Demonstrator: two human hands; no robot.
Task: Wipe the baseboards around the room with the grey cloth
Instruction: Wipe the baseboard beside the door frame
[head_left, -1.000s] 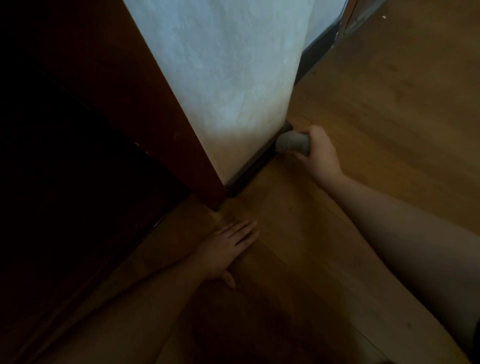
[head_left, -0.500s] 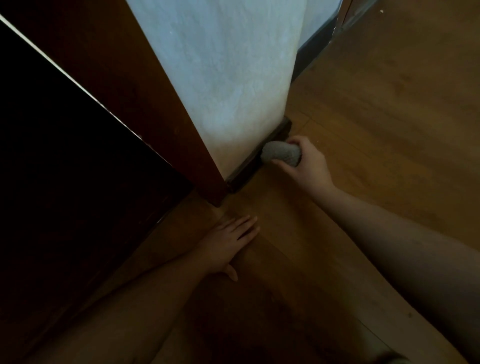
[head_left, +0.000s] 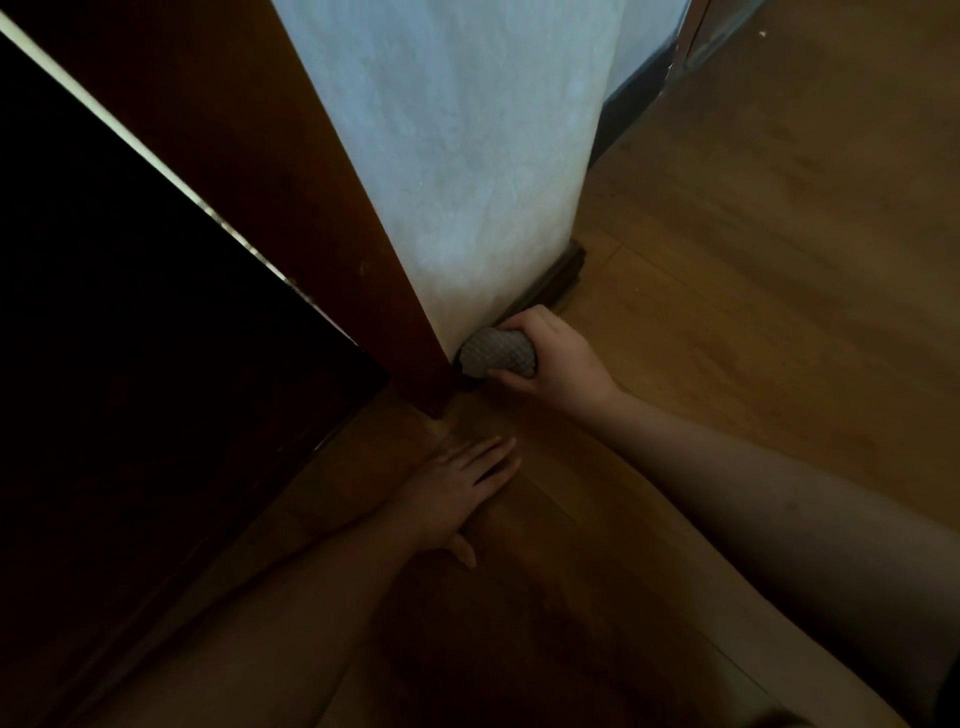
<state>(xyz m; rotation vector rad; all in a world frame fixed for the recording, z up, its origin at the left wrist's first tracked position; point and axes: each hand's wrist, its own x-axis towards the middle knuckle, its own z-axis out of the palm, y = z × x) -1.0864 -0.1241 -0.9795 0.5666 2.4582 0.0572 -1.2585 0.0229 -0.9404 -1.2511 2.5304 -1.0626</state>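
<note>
Cloth (head_left: 497, 354) position: wadded into a ball and pressed against the dark baseboard (head_left: 545, 286) at the foot of the white wall (head_left: 467, 156), at the end of the strip that meets the brown door frame (head_left: 332, 218). One second earlier the cloth sat at the opposite end of this strip, by the outer corner of the wall; half a second earlier it was near the middle. The stroke has therefore travelled the full visible length of this short section.

Right hand (head_left: 558, 361): fingers and thumb curled round the cloth, gripping it firmly, with the wad protruding toward the door frame.

Left hand (head_left: 457, 491): flat on the wooden floor (head_left: 753, 260), fingers straight and together, holding nothing. It has not shifted over the last second and appears to serve as a brace (the person seems to be working low to the floor).

Status: this section of baseboard has probably received one complete pass. The door frame blocks further travel in the same direction, so the next move is likely either a return stroke or a shift to another section. A further run of dark baseboard (head_left: 634, 98) is visible beyond the wall corner at the top edge of the floor. Whether any dust remains cannot be judged in this dim light.
</note>
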